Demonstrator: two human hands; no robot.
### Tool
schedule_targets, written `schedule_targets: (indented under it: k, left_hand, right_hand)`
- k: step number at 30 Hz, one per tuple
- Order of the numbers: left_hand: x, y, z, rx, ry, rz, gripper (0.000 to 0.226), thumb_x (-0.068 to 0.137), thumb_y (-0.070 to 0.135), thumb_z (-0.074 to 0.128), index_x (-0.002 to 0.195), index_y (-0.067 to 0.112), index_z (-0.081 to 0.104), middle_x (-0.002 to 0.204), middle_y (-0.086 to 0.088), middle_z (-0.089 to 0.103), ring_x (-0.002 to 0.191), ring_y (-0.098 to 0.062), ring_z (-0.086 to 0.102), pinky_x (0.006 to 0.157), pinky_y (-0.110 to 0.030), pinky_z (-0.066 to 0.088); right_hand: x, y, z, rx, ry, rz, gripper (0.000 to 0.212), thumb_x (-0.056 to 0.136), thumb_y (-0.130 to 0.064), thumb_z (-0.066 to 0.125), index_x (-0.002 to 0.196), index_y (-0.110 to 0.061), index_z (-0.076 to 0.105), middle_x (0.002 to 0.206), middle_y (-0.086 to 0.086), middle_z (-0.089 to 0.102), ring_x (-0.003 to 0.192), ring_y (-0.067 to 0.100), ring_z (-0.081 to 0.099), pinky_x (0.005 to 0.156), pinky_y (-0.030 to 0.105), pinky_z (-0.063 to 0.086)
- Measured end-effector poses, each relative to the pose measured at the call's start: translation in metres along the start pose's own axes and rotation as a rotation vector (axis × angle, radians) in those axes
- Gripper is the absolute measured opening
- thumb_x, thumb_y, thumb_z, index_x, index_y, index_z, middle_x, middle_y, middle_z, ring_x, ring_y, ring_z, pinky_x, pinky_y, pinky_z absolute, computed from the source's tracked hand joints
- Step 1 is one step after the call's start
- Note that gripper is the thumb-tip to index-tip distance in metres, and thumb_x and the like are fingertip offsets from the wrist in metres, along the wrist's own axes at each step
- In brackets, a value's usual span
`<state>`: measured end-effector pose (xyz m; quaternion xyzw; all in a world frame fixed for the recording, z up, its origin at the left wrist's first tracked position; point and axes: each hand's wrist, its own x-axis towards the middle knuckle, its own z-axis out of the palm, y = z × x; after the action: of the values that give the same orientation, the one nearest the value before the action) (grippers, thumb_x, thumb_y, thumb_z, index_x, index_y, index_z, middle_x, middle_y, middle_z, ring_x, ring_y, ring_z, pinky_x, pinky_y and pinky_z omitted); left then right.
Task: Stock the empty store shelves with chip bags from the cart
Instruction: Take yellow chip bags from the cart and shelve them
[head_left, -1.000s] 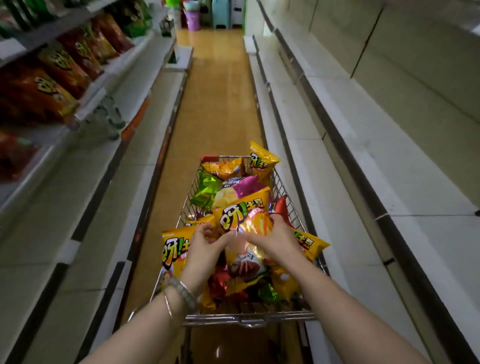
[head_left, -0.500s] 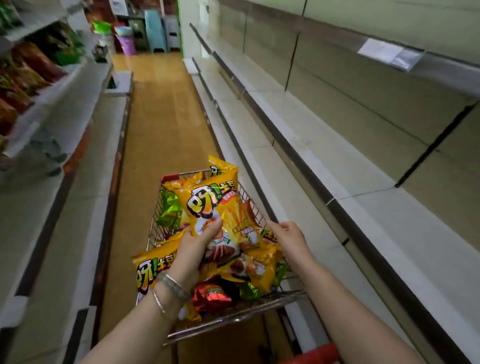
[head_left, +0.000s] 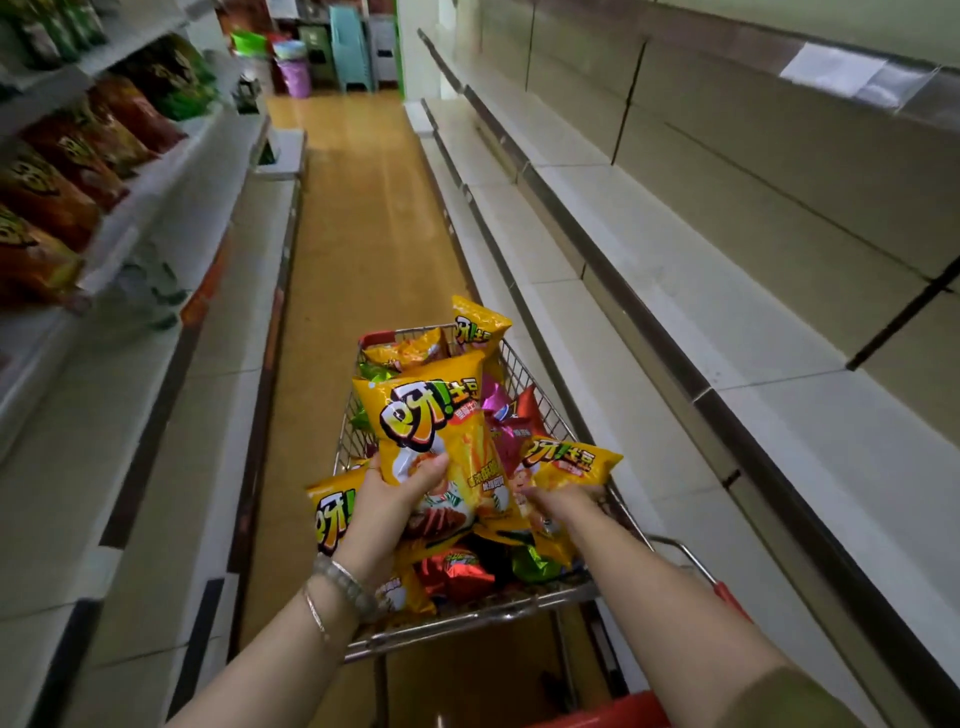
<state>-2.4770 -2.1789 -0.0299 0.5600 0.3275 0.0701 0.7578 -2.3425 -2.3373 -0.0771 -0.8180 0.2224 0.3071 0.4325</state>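
Here, pickup: left hand (head_left: 397, 501) grips raised chip bag (head_left: 431, 415) | right hand (head_left: 563, 501) grips second bag (head_left: 571, 460) | next: swing both to empty shelf (head_left: 691, 306).

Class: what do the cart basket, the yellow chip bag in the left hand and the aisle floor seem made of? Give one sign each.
Cart basket: metal wire, a shiny silver mesh.
Yellow chip bag: probably thin plastic film; glossy, printed, crinkled.
Aisle floor: wood-look boards, perhaps laminate; tan, with a soft sheen.

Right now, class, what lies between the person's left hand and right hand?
In the head view, the lower half of the raised yellow chip bag, gripped by the left hand, fills the gap to the right hand.
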Motion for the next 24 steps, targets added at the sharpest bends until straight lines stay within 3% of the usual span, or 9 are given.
schedule_targets:
  k: [3,7,16,18,21,24]
  left_hand:
    - [-0.002,-0.005,-0.008,0.026,0.031,-0.02,0.125,0.039,0.06,0.088,0.145,0.032,0.027,0.128,-0.005,0.06,0.111,-0.026,0.062,0.097,-0.05,0.047]
    - [-0.003,-0.007,-0.014,0.06,0.034,-0.015,0.13,0.034,0.063,0.087,0.144,0.031,0.027,0.131,-0.006,0.057,0.111,-0.028,0.061,0.097,-0.051,0.048]
    - [-0.004,0.0,-0.013,0.122,-0.046,0.025,0.129,0.036,0.063,0.087,0.145,0.027,0.026,0.133,-0.006,0.055,0.113,-0.028,0.06,0.098,-0.049,0.047]
    - [-0.007,0.006,-0.014,0.154,-0.045,0.057,0.118,0.043,0.061,0.087,0.141,0.023,0.032,0.13,-0.002,0.057,0.113,-0.025,0.059,0.099,-0.047,0.046]
    - [-0.003,0.015,-0.02,0.187,0.002,0.128,0.084,0.061,0.043,0.085,0.129,0.016,0.043,0.116,0.0,0.063,0.103,-0.021,0.063,0.094,-0.042,0.049]
    - [-0.002,0.031,-0.01,0.178,-0.036,0.171,0.097,0.048,0.054,0.088,0.13,0.021,0.046,0.118,-0.002,0.065,0.102,-0.023,0.065,0.091,-0.043,0.051]
  right_hand:
    - [0.001,0.003,0.004,-0.037,0.023,-0.023,0.124,0.068,-0.032,0.083,0.145,-0.005,-0.01,0.143,0.02,0.036,0.128,0.037,0.041,0.104,0.042,0.036]
    - [-0.001,0.005,-0.005,0.018,0.099,-0.06,0.103,0.072,-0.018,0.081,0.143,-0.003,0.008,0.139,0.021,0.04,0.127,0.039,0.041,0.102,0.043,0.036]
    - [-0.035,-0.001,-0.028,0.033,0.185,-0.319,0.091,0.068,-0.027,0.082,0.133,-0.01,0.02,0.128,0.014,0.052,0.113,0.036,0.054,0.092,0.043,0.046]
    - [-0.05,-0.006,-0.041,-0.01,0.211,-0.399,0.093,0.068,-0.03,0.082,0.133,-0.01,0.019,0.126,0.013,0.054,0.111,0.035,0.055,0.091,0.043,0.047]
    - [-0.078,-0.017,-0.071,-0.017,0.27,-0.549,0.097,0.067,-0.029,0.083,0.137,-0.012,0.019,0.127,0.011,0.053,0.113,0.033,0.054,0.091,0.04,0.045]
    - [-0.112,-0.029,-0.104,0.042,0.276,-0.726,0.099,0.065,-0.027,0.084,0.14,-0.017,0.019,0.121,0.002,0.049,0.11,0.023,0.053,0.092,0.038,0.045]
